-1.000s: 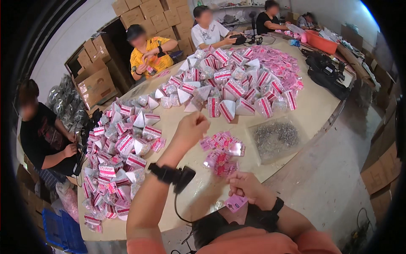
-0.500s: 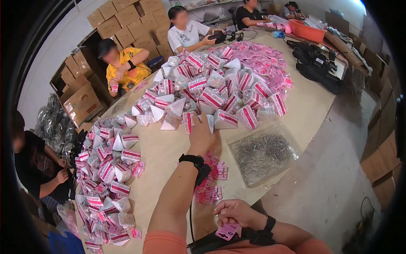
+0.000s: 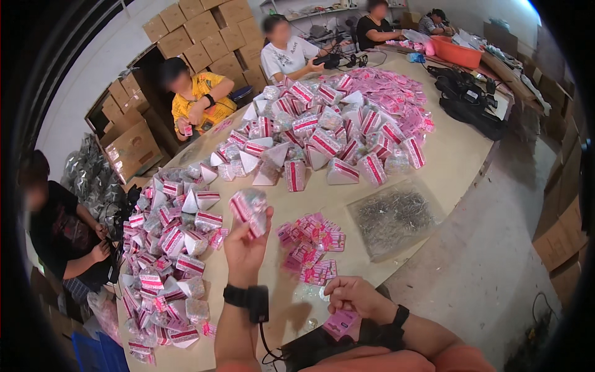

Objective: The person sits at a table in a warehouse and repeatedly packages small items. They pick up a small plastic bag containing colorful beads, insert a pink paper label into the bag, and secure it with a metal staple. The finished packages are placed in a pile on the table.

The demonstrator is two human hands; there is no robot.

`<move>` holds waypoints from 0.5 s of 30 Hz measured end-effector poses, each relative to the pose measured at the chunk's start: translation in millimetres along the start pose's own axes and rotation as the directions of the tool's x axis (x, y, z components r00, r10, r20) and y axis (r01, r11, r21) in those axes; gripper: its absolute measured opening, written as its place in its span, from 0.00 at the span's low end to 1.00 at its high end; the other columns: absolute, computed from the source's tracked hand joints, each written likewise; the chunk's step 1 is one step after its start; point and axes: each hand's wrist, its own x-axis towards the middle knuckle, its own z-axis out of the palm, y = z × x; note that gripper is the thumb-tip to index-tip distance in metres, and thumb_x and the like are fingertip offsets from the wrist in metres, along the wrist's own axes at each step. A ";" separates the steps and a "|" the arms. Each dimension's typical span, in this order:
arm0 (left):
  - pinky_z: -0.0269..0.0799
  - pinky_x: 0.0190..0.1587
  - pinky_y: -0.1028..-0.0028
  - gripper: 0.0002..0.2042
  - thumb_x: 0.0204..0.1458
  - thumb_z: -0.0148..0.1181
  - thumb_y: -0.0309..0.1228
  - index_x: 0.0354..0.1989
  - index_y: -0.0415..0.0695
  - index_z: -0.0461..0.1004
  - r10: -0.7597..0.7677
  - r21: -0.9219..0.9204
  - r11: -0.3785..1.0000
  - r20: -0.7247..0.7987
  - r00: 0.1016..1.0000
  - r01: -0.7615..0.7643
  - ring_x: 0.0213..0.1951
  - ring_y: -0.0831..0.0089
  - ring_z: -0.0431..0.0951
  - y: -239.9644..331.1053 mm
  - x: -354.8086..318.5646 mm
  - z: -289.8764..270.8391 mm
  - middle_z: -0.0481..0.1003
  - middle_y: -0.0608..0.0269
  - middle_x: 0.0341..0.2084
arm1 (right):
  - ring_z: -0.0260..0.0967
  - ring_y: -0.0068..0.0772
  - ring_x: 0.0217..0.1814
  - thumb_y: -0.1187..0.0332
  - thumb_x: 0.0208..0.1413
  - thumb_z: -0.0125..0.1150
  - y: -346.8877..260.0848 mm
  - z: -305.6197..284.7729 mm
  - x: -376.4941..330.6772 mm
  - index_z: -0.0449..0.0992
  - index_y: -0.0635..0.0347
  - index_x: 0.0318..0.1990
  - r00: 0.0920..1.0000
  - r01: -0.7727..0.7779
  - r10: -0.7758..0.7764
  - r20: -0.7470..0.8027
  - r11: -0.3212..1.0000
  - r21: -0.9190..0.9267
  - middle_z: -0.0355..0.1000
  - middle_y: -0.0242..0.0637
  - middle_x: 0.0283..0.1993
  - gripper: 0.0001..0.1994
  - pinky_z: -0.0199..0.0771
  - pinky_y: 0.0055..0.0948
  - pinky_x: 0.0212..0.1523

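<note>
My left hand (image 3: 246, 249) is raised over the near part of the table, its fingers closed around a small clear packet (image 3: 248, 211) with a white and pink-striped label. Close to my body, my right hand (image 3: 358, 299) pinches a pink card (image 3: 341, 323) with a dark hang slot. Several loose pink cards (image 3: 310, 251) lie spread on the table between my hands. Farther off, a large heap of similar packets (image 3: 325, 141) covers the middle. Another heap of them (image 3: 167, 260) runs along the left side.
A shallow clear tray (image 3: 370, 253) of thin metal pins stands to the right, by the table edge. Pink cards (image 3: 387, 90) are piled at the back, near a black bag (image 3: 468, 102) and an orange tub (image 3: 457, 53). Several people work around the table; cartons (image 3: 201, 31) are stacked behind.
My left hand has come back from the far heap with a packet, lifting it toward me. My right hand stays near my body with the pink card. The whole view has shifted slightly.
</note>
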 end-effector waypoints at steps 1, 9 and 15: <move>0.68 0.50 0.61 0.22 0.53 0.45 0.27 0.56 0.37 0.54 0.009 -0.102 0.995 -0.048 0.999 -0.014 0.48 0.52 0.68 5.2 -17.4 -1.3 0.63 0.46 0.50 | 0.66 0.27 0.20 0.76 0.52 0.49 1.9 -0.5 0.8 0.69 0.67 0.36 1.000 0.026 -0.026 -0.009 1.000 -0.007 0.64 0.34 0.18 0.06 0.69 0.23 0.26; 0.72 0.32 0.71 0.36 0.49 0.45 0.57 0.55 0.35 0.56 -0.091 -0.529 0.832 0.167 0.982 0.167 0.35 0.63 0.71 0.8 -109.0 -48.2 0.60 0.46 0.53 | 0.61 0.22 0.15 0.75 0.52 0.50 7.1 6.0 3.1 0.69 0.67 0.36 0.993 0.102 -0.110 -0.051 0.983 -0.150 0.65 0.36 0.18 0.06 0.67 0.21 0.23; 0.70 0.31 0.70 0.36 0.50 0.37 0.60 0.52 0.36 0.60 -0.133 -0.451 0.883 0.019 0.991 0.127 0.35 0.63 0.70 -6.6 -150.9 -33.2 0.61 0.47 0.53 | 0.55 0.14 0.13 0.74 0.52 0.50 5.7 20.5 2.4 0.70 0.65 0.36 0.978 0.096 -0.160 -0.133 0.914 -0.393 0.69 0.36 0.19 0.06 0.50 0.13 0.13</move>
